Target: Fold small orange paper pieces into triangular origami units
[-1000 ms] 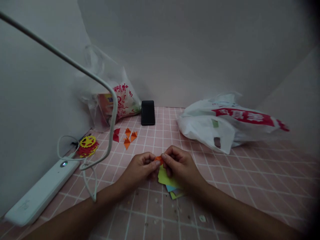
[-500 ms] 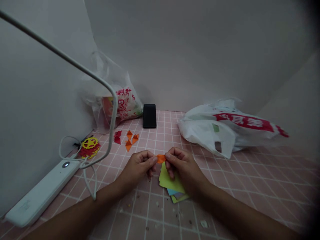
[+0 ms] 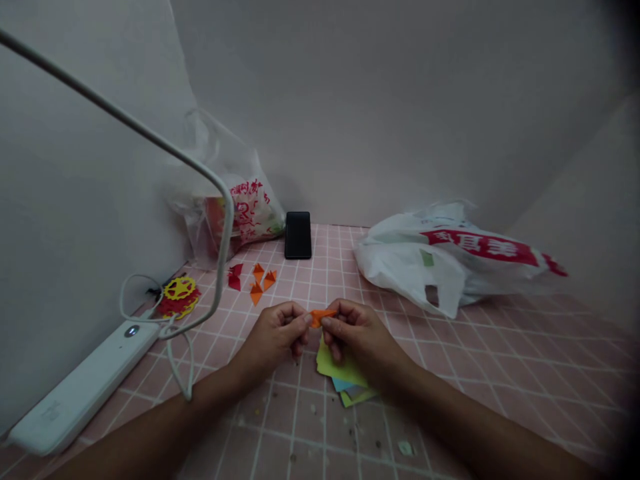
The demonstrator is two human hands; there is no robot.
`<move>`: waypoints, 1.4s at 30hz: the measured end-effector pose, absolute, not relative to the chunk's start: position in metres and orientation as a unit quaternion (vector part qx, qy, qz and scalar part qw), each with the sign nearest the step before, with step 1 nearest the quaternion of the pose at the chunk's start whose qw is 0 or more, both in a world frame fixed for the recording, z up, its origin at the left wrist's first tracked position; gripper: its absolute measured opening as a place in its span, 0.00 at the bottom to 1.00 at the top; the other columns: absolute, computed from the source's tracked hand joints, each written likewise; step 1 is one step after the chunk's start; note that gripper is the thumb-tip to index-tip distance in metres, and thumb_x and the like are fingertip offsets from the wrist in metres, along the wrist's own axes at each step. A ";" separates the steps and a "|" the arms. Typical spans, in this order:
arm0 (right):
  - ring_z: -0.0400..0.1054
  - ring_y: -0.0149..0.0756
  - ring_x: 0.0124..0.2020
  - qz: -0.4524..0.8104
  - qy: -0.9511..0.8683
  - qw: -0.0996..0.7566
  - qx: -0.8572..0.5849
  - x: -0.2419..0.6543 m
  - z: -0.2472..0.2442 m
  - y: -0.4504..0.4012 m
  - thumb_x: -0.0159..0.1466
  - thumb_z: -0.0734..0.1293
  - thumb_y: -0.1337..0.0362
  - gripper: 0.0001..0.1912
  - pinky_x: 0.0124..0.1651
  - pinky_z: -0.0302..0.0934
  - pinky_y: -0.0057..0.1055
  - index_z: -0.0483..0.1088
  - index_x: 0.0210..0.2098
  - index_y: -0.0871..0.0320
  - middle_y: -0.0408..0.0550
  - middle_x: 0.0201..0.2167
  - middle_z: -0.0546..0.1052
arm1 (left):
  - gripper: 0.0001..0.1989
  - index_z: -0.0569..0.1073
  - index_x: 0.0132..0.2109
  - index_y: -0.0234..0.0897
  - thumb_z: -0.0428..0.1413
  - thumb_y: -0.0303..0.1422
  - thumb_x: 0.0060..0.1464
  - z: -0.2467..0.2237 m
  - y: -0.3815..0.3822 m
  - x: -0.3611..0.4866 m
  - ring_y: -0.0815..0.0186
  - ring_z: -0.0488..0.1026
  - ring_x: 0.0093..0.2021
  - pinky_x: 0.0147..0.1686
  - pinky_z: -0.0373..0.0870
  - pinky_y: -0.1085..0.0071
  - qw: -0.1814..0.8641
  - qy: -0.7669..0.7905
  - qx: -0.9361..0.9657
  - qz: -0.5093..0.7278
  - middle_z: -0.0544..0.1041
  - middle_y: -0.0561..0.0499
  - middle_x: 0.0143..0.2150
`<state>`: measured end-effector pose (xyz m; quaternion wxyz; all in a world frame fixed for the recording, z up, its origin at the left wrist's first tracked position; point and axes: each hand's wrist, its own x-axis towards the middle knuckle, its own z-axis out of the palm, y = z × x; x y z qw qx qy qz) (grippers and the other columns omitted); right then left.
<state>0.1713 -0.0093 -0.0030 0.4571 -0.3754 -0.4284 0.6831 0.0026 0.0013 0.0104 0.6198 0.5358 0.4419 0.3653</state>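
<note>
Hands (image 3: 316, 333) nearly closed, we pinch a small folded orange paper (image 3: 321, 317) between both, above the colored sheets (image 3: 341, 367).

Left hand (image 3: 283, 333) and right hand (image 3: 356, 333) close together, fingertips pinched, bare forearms angled inward

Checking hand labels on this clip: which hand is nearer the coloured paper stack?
Right. The right hand is over the coloured paper stack, partly covering it; the left hand is off to its left, not over it.
</note>
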 end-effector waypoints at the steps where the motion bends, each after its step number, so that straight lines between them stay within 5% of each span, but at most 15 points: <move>1: 0.61 0.23 0.12 0.683 -0.429 0.455 -0.378 0.172 -0.003 -0.009 0.55 0.74 0.56 0.16 0.17 0.52 0.22 0.65 0.28 0.58 0.36 0.18 0.72 | 0.16 0.67 0.28 0.35 0.59 0.43 0.50 0.010 0.002 0.002 0.75 0.63 0.17 0.18 0.60 0.77 0.623 0.441 0.533 0.365 0.69 0.57 0.21; 42: 0.63 0.24 0.13 0.701 -0.431 0.435 -0.365 0.170 0.000 -0.013 0.56 0.72 0.55 0.15 0.18 0.54 0.21 0.66 0.29 0.58 0.37 0.17 0.73 | 0.14 0.67 0.30 0.35 0.56 0.41 0.56 0.006 -0.002 0.005 0.76 0.61 0.18 0.19 0.57 0.78 0.663 0.411 0.508 0.366 0.69 0.56 0.23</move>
